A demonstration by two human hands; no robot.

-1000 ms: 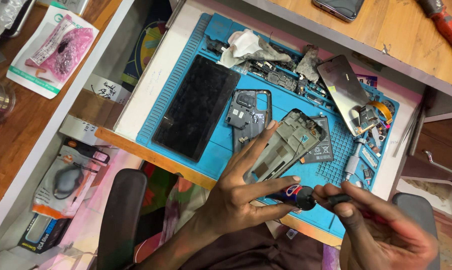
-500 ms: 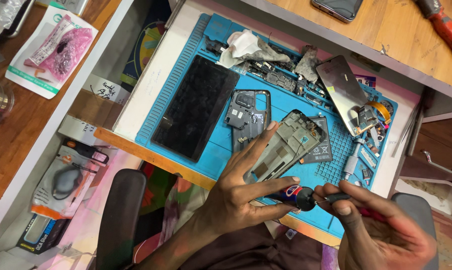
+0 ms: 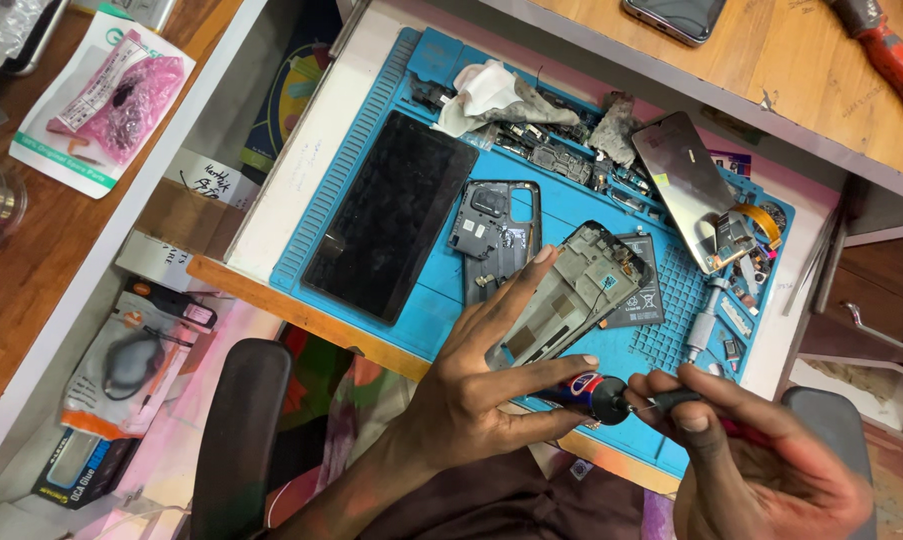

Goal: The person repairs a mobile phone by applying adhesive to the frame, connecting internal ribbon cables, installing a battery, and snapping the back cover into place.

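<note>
Little has shifted since the earlier frames: both hands stay locked at the mat's near edge. The left hand (image 3: 481, 395) has its grip clamped on a phone frame (image 3: 571, 295), held tilted between index and middle fingers, while its thumb and lower fingers pinch a small dark tube (image 3: 589, 393) at 5 o'clock of the frame. The right hand (image 3: 761, 460), at 3 o'clock of the tube, closes on a thin tool (image 3: 661, 403) meeting the tube's tip. The blue mat (image 3: 431, 300) on the counter (image 3: 301, 170) corrals loose parts, with a black screen panel (image 3: 391, 215) at 9 o'clock.
</note>
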